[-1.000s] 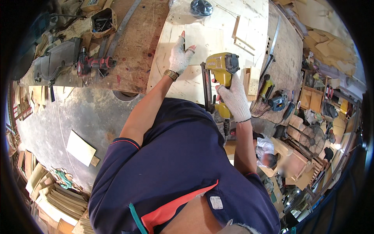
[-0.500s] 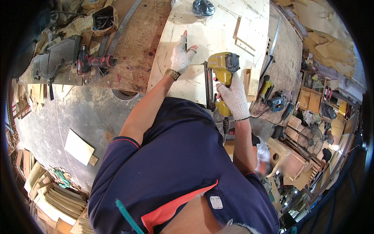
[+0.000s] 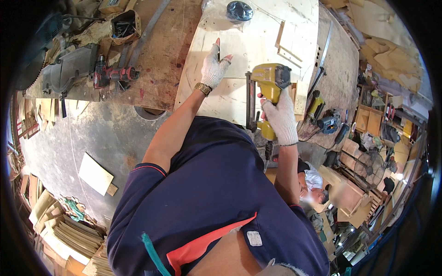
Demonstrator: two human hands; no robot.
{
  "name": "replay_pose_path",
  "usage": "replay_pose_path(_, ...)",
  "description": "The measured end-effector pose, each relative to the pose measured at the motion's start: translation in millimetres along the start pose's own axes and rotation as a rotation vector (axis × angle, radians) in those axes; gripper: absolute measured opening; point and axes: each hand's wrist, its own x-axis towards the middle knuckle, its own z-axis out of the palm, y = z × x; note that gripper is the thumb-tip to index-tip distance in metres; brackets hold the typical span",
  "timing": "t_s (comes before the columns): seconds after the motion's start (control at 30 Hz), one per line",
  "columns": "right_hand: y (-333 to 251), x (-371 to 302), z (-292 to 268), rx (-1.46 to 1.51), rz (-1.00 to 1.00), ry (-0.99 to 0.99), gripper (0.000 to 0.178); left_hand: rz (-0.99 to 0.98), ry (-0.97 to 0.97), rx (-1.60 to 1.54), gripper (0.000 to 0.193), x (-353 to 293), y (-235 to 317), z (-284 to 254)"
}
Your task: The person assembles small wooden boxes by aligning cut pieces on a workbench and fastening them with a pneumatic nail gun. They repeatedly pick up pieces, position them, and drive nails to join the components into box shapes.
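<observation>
My right hand (image 3: pixel 281 117), in a white knitted glove, is wrapped round the grip of a yellow pneumatic nail gun (image 3: pixel 268 79). The gun's dark magazine stands along its left side, and a hose fitting hangs below the handle. The nose is held over the pale plywood panel (image 3: pixel 239 99); I cannot tell whether it touches. My left hand (image 3: pixel 214 68), gloved with bare fingertips and a watch on its wrist, lies with fingers spread on the panel, left of the gun. Thin wooden strips (image 3: pixel 289 54) lie on the panel beyond the gun.
A bagged dark roll (image 3: pixel 240 10) sits at the panel's far end. On the bench at left are a red cordless drill (image 3: pixel 110 73), a grey machine (image 3: pixel 69 69) and a tool basket (image 3: pixel 125 26). Right of the panel lies a blue power tool (image 3: pixel 328 122). Another person (image 3: pixel 311 181) is at lower right.
My right hand has moved the nail gun slightly to the right, away from my left hand, which stays on the panel. The other person at lower right has shifted.
</observation>
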Motion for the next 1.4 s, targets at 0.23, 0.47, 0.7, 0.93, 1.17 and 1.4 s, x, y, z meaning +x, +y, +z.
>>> replay_pose_path(0.23,82.8,2.1,-32.6,-0.447,-0.026,0.322,0.052,-0.215,0.144,-0.338,0.076,-16.6,-23.7,-1.8)
replay_pose_path(0.47,166.8,19.1,-15.3,-0.803,0.227,0.208,0.105,-0.065,0.356,0.697,0.062,-61.6,1.9,-24.2)
replay_pose_path(0.7,214.4,10.9,6.0,-0.734,0.042,0.155,0.109,0.563,-0.505,0.735,0.048,11.1,55.1,13.4)
replay_pose_path(0.93,199.4,-6.4,-10.0,-0.639,-0.064,0.213,0.095,0.525,-1.185,1.156,0.029,82.5,70.0,67.1)
replay_pose_path(1.17,171.5,-3.1,9.0,-0.207,-0.252,0.232,0.080,-0.130,-0.770,0.796,0.044,113.3,47.6,-6.3)
replay_pose_path(1.4,149.0,51.4,31.3,-0.035,-0.092,0.060,0.061,-0.974,-0.205,-0.777,0.051,28.8,-19.5,-44.8)
